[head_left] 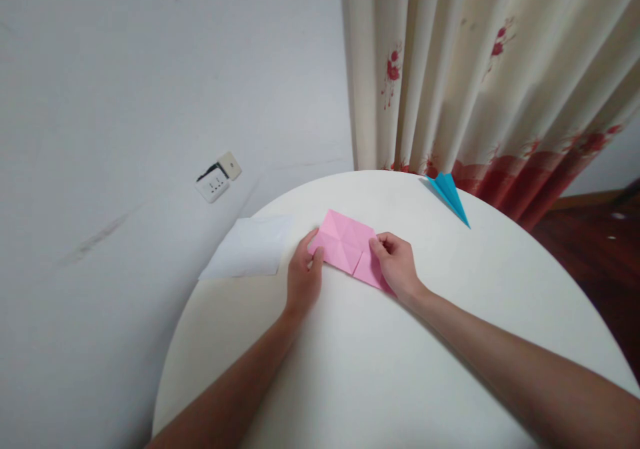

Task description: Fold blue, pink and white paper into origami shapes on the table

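Note:
A pink sheet of paper (345,242), creased and partly folded, lies on the round white table (380,369) a little beyond its middle. My left hand (303,275) rests on the sheet's left edge, thumb and fingers pinching its near left corner. My right hand (397,262) pinches the sheet's right side and covers its near right corner. The two hands are about a hand's width apart, with the fold line between them.
A blue folded paper plane (450,195) lies at the table's far edge. A white sheet (250,255) overhangs the far left rim. Behind are a white wall with a socket (217,177) and a cream curtain (475,69) with red flowers.

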Tool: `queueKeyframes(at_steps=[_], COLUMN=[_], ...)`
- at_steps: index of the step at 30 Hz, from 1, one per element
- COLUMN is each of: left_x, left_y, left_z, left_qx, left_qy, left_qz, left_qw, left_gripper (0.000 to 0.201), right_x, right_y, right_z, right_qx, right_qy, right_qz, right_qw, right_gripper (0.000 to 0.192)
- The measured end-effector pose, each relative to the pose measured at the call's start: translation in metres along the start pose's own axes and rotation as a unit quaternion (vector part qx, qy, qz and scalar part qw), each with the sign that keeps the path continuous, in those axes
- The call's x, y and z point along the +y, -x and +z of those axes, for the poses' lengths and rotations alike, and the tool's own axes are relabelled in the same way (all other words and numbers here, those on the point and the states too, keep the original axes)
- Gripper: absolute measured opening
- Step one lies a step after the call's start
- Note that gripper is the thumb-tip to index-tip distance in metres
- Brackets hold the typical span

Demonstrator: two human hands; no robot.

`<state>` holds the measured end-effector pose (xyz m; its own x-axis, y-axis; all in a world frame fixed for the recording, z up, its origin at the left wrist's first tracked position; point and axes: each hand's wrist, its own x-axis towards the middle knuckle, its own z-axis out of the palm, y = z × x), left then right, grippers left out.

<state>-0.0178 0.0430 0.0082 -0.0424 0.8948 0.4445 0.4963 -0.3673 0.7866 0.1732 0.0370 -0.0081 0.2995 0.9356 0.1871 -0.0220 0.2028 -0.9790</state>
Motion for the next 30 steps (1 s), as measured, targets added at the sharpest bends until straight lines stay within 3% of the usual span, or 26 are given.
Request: queueKeyframes(at_steps=[7, 13, 18, 30], left_x=[0.0002, 0.001, 0.0018, -0.005], left_y=[0.0017, -0.0018, -0.0003, -0.0011], left_z=[0.0003, -0.0007, -0.0023, 0.0043], left_qx=[0.021, 0.016, -0.01, 0.003], left_qy=[0.103, 0.116, 0.124, 0.228], left_qz=[-0.06, -0.054, -0.118, -0.156], left_qw=[0.993, 0.992, 0.985, 0.961], left_gripper=[0.06, 0.037, 0.057, 0.063], right_x=[0.0003, 0.0005, -0.0008, -0.0005], right_y=[-0.0009, -0.0011, -0.0005, -0.0008], right_z=[-0.0015, -0.001, -0.0003, -0.0012], right_qx=[-0.014, -0.018, -0.016, -0.013], right_qy=[-0.046, -0.057, -0.051, -0.044], right_qz=[0.019, 0.034, 0.032, 0.023], right_qw=[0.999, 0.998, 0.998, 0.999], right_gripper=[0.029, 0.029, 0.029, 0.028])
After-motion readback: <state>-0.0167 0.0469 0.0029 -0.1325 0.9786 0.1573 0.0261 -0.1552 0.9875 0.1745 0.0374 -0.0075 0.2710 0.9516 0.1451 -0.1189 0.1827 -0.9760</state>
